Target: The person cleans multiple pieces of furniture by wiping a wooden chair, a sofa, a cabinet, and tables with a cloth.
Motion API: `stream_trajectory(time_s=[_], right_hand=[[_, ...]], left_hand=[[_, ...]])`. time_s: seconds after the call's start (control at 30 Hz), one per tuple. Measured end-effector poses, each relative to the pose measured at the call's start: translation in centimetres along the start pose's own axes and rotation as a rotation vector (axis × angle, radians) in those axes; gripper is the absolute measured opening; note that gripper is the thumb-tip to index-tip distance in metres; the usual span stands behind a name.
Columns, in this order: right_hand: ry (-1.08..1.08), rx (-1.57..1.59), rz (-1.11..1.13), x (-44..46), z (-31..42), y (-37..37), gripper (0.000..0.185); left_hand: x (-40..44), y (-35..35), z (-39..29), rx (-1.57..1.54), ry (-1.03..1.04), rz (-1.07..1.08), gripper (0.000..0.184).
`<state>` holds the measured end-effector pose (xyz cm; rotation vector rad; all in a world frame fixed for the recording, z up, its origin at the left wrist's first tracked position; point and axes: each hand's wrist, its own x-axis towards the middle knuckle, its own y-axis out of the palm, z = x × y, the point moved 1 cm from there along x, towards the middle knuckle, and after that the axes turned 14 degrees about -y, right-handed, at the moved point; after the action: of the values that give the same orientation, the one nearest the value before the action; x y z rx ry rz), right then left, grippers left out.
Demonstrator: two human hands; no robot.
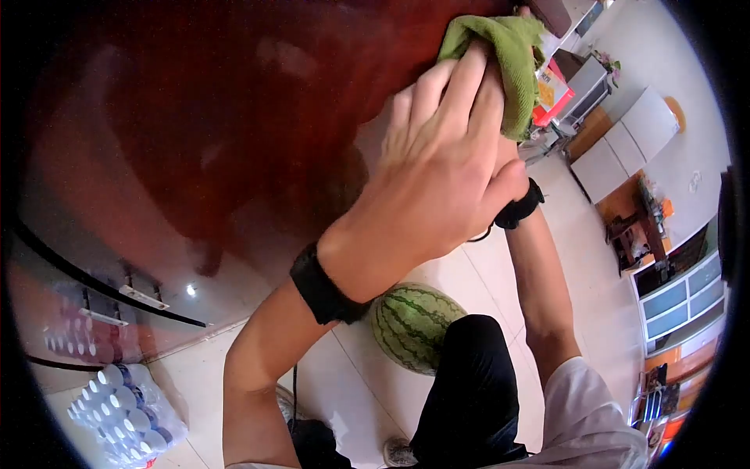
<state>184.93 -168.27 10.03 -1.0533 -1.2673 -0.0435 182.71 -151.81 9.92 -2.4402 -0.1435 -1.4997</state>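
A green cloth (512,66) is bunched at the upper right, by the edge of a glossy dark-red surface (258,117). My left hand (437,160) crosses in front of my right, back toward me, with its fingertips tucked against a fold of the cloth. Mostly hidden behind it and the cloth is my right hand (508,150); the cloth drapes over it and a fingertip seems to show at the top. Its grip is largely covered. Both wrists wear black bands.
A striped watermelon (414,324) rests on the tiled floor beside my knee. Wrapped white-capped bottles (125,414) stand at lower left, near metal handles (144,297). Along the right are a white refrigerator (625,148), a red box (555,94) and a wooden stand (644,223).
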Motion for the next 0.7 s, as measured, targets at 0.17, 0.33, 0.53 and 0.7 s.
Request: stream_trajectory(time_s=[0.17, 0.33, 0.53, 0.7], right_hand=[[0.074, -0.042, -0.040, -4.6, 0.7, 3.5, 0.056], [0.272, 0.086, -0.084, -13.3, 3.7, 11.7, 0.060], [0.557, 0.342, -0.111, -21.9, 9.9, 20.0, 0.066], [0.712, 0.511, -0.118, -25.1, 14.3, 23.9, 0.071]], left_hand=[[-2.9, 1.3, 2.0, 0.253, 0.007, 0.154, 0.066], [-11.1, 1.7, 4.5, 0.447, -0.044, 0.416, 0.061], [-21.1, -0.4, 9.1, 0.499, -0.108, 0.775, 0.059], [-26.1, -1.8, 11.0, 0.634, -0.153, 0.933, 0.057]])
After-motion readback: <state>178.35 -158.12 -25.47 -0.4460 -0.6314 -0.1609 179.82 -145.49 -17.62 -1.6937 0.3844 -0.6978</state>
